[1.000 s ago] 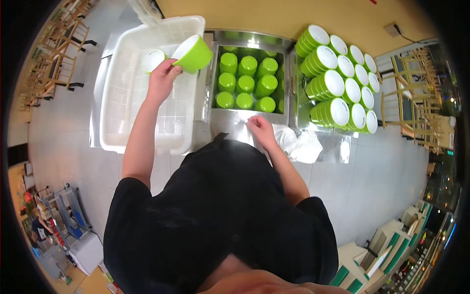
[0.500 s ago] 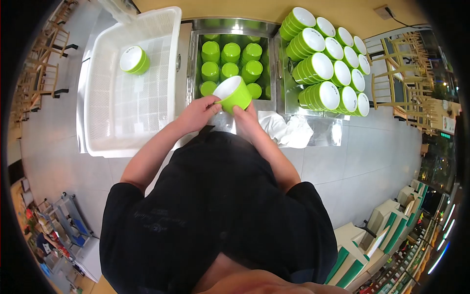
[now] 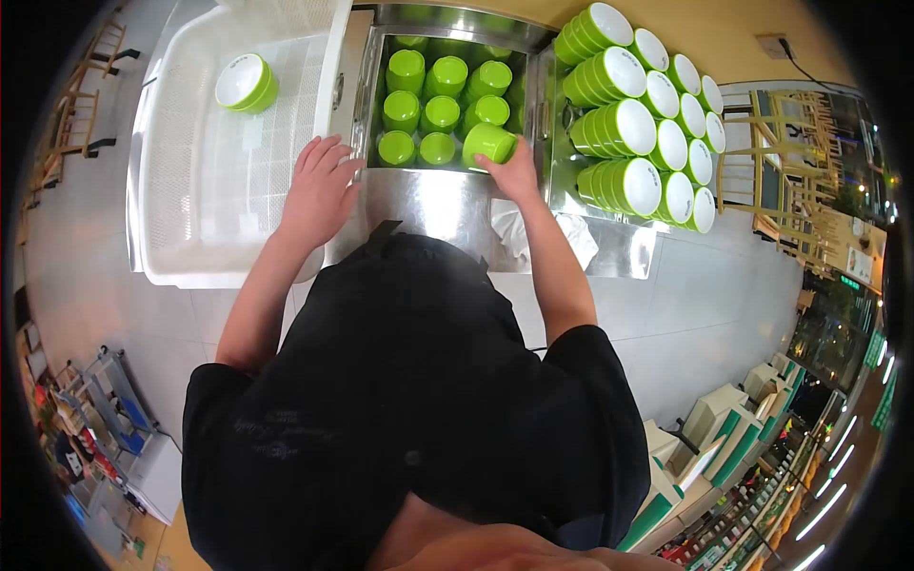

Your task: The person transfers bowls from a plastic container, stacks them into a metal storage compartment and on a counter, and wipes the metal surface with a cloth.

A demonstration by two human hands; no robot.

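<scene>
The right hand (image 3: 516, 177) is pinching a tilted green cup (image 3: 487, 143) near right in the bin (image 3: 419, 179); levelling it helps. The spread left hand (image 3: 322, 195) is hovering by the basket (image 3: 202, 205).

We were in what looked like a restaurant or canteen dining room. We saw wooden chairs (image 3: 760, 157) along the right, green-and-cream booth seats (image 3: 716, 416) at the lower right, a grey tiled floor (image 3: 657, 309) between them, and many matching green cups (image 3: 628, 127) stacked on our steel table (image 3: 428, 197).
</scene>
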